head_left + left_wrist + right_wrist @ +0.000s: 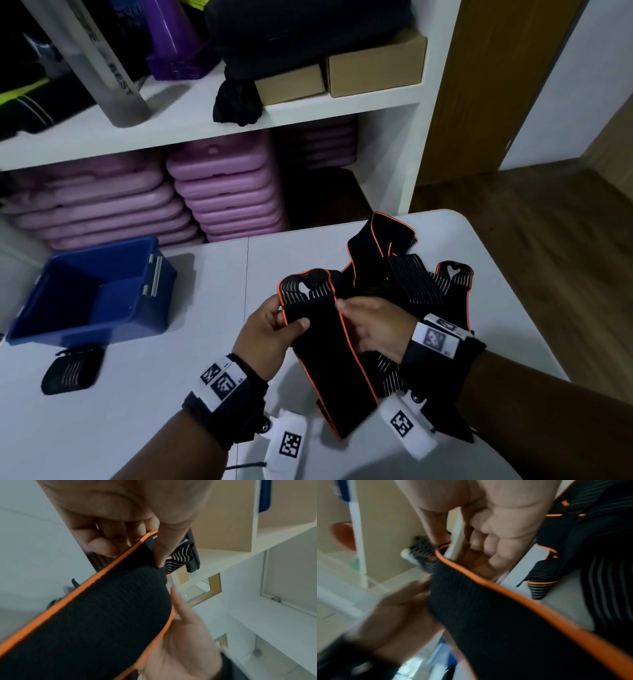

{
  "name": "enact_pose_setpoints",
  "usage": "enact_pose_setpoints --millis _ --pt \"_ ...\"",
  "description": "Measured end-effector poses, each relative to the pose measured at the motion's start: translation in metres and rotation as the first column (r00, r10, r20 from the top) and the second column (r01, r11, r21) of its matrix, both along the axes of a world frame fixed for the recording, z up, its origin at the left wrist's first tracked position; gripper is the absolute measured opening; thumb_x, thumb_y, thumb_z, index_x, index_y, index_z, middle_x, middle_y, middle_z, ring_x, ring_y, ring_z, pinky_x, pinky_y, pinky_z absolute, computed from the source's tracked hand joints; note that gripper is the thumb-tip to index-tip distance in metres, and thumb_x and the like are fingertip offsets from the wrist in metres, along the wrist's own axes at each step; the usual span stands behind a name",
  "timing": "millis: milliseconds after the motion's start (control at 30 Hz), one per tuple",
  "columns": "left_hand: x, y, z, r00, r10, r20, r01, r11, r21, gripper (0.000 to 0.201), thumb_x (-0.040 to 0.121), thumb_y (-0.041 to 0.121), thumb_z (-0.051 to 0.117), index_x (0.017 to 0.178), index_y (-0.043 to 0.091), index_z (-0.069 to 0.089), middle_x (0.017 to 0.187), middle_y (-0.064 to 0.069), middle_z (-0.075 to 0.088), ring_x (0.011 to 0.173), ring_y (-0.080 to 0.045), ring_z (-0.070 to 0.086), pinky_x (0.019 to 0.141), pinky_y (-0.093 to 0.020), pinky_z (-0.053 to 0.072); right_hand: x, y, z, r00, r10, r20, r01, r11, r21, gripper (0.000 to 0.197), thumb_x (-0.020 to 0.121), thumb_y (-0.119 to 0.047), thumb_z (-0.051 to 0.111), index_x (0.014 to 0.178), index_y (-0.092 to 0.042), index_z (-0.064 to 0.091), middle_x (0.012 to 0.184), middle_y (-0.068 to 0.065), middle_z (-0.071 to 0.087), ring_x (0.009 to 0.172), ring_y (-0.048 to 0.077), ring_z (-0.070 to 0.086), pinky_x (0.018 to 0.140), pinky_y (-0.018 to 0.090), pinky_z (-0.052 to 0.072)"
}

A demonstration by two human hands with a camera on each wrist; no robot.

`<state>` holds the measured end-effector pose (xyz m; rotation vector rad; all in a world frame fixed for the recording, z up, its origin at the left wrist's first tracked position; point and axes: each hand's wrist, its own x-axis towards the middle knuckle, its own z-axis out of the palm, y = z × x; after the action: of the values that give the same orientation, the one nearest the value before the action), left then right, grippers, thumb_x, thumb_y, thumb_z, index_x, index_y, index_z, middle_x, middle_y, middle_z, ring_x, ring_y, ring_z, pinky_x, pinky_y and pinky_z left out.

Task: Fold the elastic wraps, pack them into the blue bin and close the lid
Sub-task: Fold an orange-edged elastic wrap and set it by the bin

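Note:
Both hands hold a black elastic wrap with orange edging above the white table. My left hand pinches its left edge, thumb on top, just below the striped rounded end. My right hand grips the right edge. The strap hangs down toward me. In the left wrist view the thumb presses the wrap; the right wrist view shows the same wrap, blurred. A pile of more wraps lies behind the hands. The open blue bin stands at the table's left. A folded wrap lies in front of it.
White shelves rise behind the table with stacked pink cases, cardboard boxes, a grey bottle and dark fabric. The table's rounded right corner borders wooden floor.

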<state>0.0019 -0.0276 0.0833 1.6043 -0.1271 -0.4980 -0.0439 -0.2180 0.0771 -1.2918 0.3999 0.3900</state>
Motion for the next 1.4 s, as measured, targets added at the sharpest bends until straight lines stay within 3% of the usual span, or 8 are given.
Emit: enact_pose_setpoints --millis 67,167,400,567,800,967,1133,1400 --pt "0.002 0.009 0.001 0.998 0.032 0.056 -0.034 0.998 0.043 0.038 0.072 0.01 0.065 0.109 0.011 0.066 0.099 -0.014 0.074 0.094 -0.032 0.069 0.091 -0.048 0.052 0.015 -0.008 -0.013 0.999 0.029 -0.021 -0.034 0.948 -0.317 0.024 0.098 -0.032 0.053 0.094 -0.012 0.065 0.082 0.004 0.068 0.068 0.022 0.063 0.063 0.035 0.051" --pt "-0.001 0.021 0.008 0.992 0.085 0.09 -0.091 0.994 0.065 0.031 0.076 0.018 0.062 0.106 0.015 0.068 0.099 -0.008 0.075 0.095 -0.027 0.07 0.091 -0.044 0.053 0.034 -0.019 -0.039 0.936 0.345 -0.069 -0.258 0.541 -0.8 0.019 0.095 -0.036 0.053 0.105 -0.025 0.063 0.109 -0.006 0.063 0.099 0.016 0.06 0.086 0.033 0.051" --pt "-0.007 0.045 0.02 0.983 0.148 0.112 -0.159 0.983 0.096 0.049 0.093 0.0 0.056 0.124 0.038 0.052 0.083 -0.02 0.072 0.079 -0.034 0.069 0.078 -0.044 0.054 0.056 -0.004 -0.072 0.722 0.602 -0.343 -0.455 0.039 -0.89 0.029 0.093 -0.027 0.048 0.117 -0.026 0.063 0.128 -0.002 0.051 0.125 0.027 0.039 0.103 0.039 0.037" --pt "-0.008 0.056 0.023 0.973 0.144 0.183 -0.176 0.968 0.176 0.064 0.091 -0.004 0.055 0.123 0.051 0.049 0.085 -0.007 0.074 0.075 -0.024 0.07 0.07 -0.037 0.057 0.059 -0.001 -0.062 0.782 0.587 -0.211 -0.37 0.164 -0.915 0.028 0.092 -0.035 0.052 0.113 -0.024 0.067 0.121 -0.009 0.059 0.125 0.019 0.041 0.105 0.042 0.036" --pt "0.001 0.048 0.016 0.96 0.177 0.217 -0.24 0.92 0.31 0.041 0.093 0.002 0.054 0.077 0.035 0.073 0.068 0.011 0.067 0.057 -0.015 0.056 0.054 -0.027 0.047 0.036 -0.004 0.02 0.927 0.227 0.298 -0.004 0.801 -0.599 0.023 0.09 -0.013 0.062 0.085 -0.033 0.072 0.078 -0.01 0.071 0.073 0.009 0.065 0.073 0.029 0.054" --pt "0.014 0.028 0.017 0.94 0.091 0.329 -0.221 0.897 0.383 0.027 0.087 0.02 0.069 0.104 0.041 0.066 0.11 0.011 0.063 0.101 -0.002 0.06 0.094 -0.031 0.049 0.022 -0.01 0.091 0.89 0.123 0.439 0.08 0.905 -0.417 0.029 0.089 -0.004 0.063 0.078 -0.028 0.076 0.075 0.009 0.072 0.069 0.022 0.06 0.068 0.034 0.047" --pt "0.016 0.008 0.025 0.922 -0.068 0.381 -0.102 0.907 0.408 0.093 0.054 0.063 0.075 0.138 0.034 0.049 0.122 0.012 0.048 0.116 0.001 0.047 0.097 -0.024 0.043 0.018 -0.012 0.132 0.848 0.017 0.529 0.05 0.992 -0.113 0.032 0.086 0.008 0.059 0.078 -0.019 0.074 0.08 0.01 0.068 0.078 0.03 0.061 0.072 0.038 0.052" --pt "0.004 -0.019 0.055 0.878 -0.08 0.472 0.014 0.99 0.142 0.016 0.061 0.046 0.075 0.076 0.044 0.071 0.081 0.016 0.063 0.073 -0.003 0.058 0.071 -0.018 0.044 0.026 -0.005 0.165 0.81 -0.065 0.583 -0.061 0.979 0.194 0.024 0.083 0.006 0.053 0.086 -0.013 0.067 0.075 0.003 0.062 0.065 0.011 0.059 0.06 0.022 0.052"
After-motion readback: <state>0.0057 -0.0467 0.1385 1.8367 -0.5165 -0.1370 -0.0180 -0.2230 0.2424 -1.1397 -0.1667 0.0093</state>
